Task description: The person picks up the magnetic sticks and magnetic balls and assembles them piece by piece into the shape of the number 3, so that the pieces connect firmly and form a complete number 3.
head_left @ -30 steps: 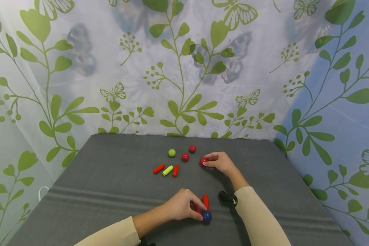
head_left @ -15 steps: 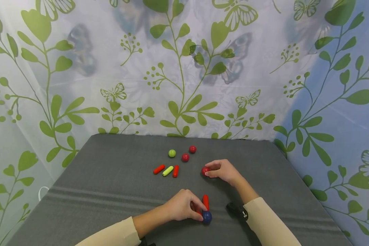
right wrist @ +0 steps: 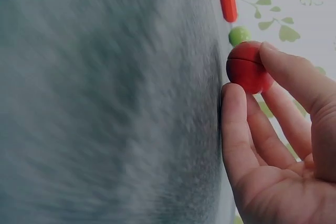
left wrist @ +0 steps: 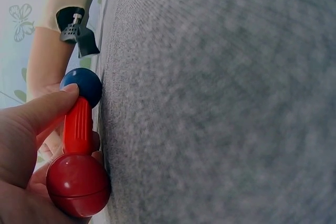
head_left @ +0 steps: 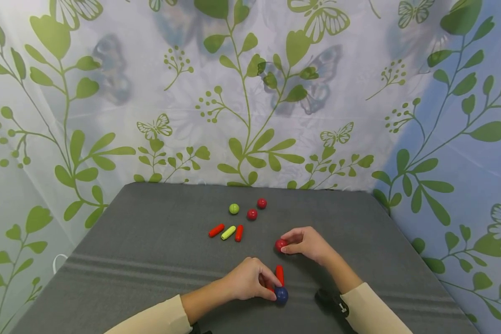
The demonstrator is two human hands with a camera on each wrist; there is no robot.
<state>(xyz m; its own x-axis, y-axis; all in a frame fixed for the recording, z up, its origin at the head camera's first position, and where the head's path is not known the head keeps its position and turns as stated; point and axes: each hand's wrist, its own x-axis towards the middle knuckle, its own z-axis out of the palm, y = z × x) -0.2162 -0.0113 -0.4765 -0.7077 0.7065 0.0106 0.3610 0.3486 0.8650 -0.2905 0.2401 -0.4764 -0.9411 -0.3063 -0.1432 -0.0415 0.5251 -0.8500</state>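
Note:
My left hand pinches a blue ball low over the grey table. In the left wrist view, a ridged red rod runs from that blue ball to a red ball by the palm, mostly hidden by the hand in the head view. A second red rod extends from the blue ball toward the table's far side. Beyond that rod, my right hand holds another red ball between thumb and fingertips, close to the cloth.
Farther back on the grey table lie a green ball and two red balls, one nearer, one farther. Before them are a yellow-green rod and red rods left and right. A patterned curtain hangs behind.
My right hand has brought its red ball nearer to me and slightly right, toward the upright red rod's far end. The left hand and its joined pieces have stayed in place.

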